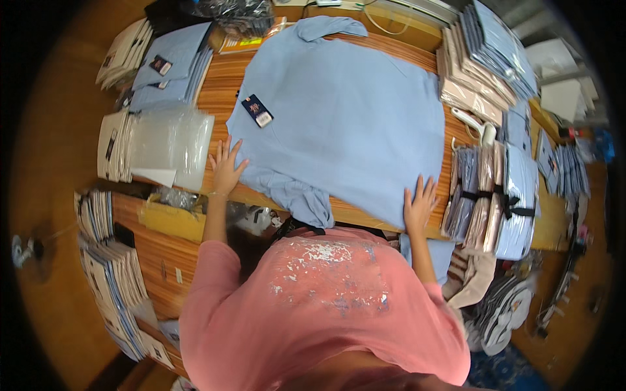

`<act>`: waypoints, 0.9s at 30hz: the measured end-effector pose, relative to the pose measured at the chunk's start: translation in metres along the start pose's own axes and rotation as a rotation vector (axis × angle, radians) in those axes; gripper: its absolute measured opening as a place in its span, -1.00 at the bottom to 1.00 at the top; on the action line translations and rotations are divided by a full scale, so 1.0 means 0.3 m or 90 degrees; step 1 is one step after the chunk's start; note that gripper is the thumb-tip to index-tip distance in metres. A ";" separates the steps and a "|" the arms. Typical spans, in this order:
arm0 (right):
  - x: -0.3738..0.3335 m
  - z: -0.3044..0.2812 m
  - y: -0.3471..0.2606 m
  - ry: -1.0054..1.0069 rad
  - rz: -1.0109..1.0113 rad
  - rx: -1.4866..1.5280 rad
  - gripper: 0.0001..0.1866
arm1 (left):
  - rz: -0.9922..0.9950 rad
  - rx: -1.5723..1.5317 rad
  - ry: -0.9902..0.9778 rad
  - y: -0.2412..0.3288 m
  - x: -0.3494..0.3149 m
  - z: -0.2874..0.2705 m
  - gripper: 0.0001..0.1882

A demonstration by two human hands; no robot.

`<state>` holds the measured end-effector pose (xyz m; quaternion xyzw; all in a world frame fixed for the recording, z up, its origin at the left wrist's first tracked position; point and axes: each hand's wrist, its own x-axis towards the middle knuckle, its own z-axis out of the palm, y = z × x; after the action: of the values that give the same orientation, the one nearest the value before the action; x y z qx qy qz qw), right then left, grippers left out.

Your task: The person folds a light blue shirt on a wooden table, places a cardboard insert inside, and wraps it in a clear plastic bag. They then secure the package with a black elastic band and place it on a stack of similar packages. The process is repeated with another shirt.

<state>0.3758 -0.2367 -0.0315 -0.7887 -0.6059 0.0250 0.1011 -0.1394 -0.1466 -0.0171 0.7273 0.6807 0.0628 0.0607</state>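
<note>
A light blue shirt (345, 124) lies spread sideways across the wooden table in front of me. One sleeve (331, 27) is bent at the far edge, and another part of the cloth (293, 195) bunches up at the near edge. A dark hang tag (257, 111) rests on its left side. My left hand (227, 168) has its fingers spread at the shirt's near left edge, beside the bunched cloth. My right hand (420, 203), fingers also apart, lies flat on the near right corner. Neither hand grips anything.
Clear plastic bags (171, 143) and folded blue shirts (171, 62) are at the left. Tall stacks of packed shirts (473, 72) stand at the far right. Bundles tied with black bands (489, 195) sit right of my right hand, near a white-handled tool (467, 120).
</note>
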 end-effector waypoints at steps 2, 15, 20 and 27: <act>-0.063 -0.046 -0.012 0.021 0.042 0.039 -0.38 | -0.005 -0.008 0.005 0.047 -0.075 -0.052 -0.36; 0.358 0.026 -0.047 -0.078 -0.112 0.039 -0.41 | -0.144 0.012 0.419 0.085 0.164 -0.057 -0.60; 0.370 0.023 -0.075 -0.088 -0.120 0.062 -0.39 | 0.102 -0.202 0.011 0.269 0.081 -0.045 -0.52; 0.409 -0.041 -0.123 -0.166 -0.170 0.164 -0.46 | -0.085 -0.106 0.320 0.091 0.135 -0.124 -0.58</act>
<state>0.3753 -0.1113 -0.0022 -0.6720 -0.7048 0.1901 0.1245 -0.1163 -0.1079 0.0247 0.6349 0.7133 0.2931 -0.0465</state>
